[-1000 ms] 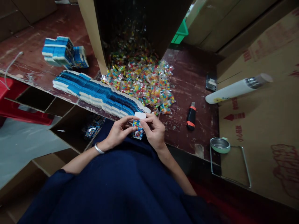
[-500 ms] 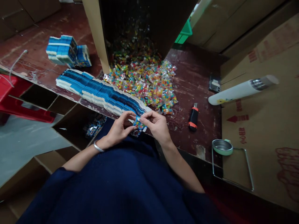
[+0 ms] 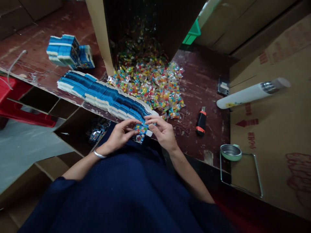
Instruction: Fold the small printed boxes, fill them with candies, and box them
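Note:
Just past the table's front edge, a small blue printed box [image 3: 141,130] with colourful pictures and a pale flap is between my hands. My left hand [image 3: 118,136], with a silver bangle at its wrist, pinches the box's left side between thumb and fingers. On the other side, my right hand [image 3: 165,134] has its thumb and fingers at the upper end, by the pale flap. A long row of flat blue-and-white box blanks [image 3: 97,92] leads up to my fingertips. Behind it, small clear bags of colourful candy [image 3: 155,87] spill from a large carton [image 3: 99,29].
Stacked blanks [image 3: 65,51] sit at the back left. To the right lie a black-and-orange utility knife [image 3: 201,123], a white flask [image 3: 243,97] and a metal-lined cup [image 3: 230,152]. A red stool [image 3: 14,103] and an open carton [image 3: 73,129] holding printed packs stand lower left.
The printed box has moved slightly left and turned, showing more of its face. My left hand has shifted a little left, and the right fingers have loosened around the upper end.

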Available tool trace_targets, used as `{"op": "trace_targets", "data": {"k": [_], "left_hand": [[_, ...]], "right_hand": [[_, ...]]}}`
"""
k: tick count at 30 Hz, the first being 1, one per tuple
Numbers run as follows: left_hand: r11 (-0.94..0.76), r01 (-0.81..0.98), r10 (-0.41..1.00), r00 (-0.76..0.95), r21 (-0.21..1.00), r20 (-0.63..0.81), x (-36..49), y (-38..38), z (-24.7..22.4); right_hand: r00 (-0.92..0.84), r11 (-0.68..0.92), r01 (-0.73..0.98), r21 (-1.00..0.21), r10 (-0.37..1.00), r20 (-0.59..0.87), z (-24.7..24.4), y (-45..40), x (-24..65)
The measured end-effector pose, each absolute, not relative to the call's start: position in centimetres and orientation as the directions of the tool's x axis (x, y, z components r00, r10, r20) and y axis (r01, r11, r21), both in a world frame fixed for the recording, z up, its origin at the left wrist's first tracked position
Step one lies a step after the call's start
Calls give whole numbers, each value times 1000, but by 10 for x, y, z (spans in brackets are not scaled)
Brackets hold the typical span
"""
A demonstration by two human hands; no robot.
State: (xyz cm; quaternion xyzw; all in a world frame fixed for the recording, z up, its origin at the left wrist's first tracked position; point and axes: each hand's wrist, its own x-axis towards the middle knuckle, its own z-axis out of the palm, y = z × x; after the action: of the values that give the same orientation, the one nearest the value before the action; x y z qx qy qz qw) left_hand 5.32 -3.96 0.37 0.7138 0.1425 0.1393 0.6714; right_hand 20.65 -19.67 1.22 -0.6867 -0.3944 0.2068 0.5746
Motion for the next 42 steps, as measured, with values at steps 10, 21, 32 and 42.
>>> {"op": "trace_targets", "data": {"k": [10, 21, 32, 42], "left_hand": [[-673, 364, 510, 859, 643, 48, -22, 61, 23], [22, 198, 239, 951, 980, -198, 42, -11, 12], [681, 133, 84, 963, 720, -258, 85, -44, 2], [419, 197, -71, 980, 886, -185, 64, -28, 7]], "right_hand": [[465, -303, 775, -555, 868, 175, -32, -239, 231], [433, -201, 857, -476, 780, 451, -30, -247, 221], [320, 71, 809, -583, 780, 538, -6, -228, 178], [367, -28, 465, -885, 916, 163, 28, -209, 200]]}}
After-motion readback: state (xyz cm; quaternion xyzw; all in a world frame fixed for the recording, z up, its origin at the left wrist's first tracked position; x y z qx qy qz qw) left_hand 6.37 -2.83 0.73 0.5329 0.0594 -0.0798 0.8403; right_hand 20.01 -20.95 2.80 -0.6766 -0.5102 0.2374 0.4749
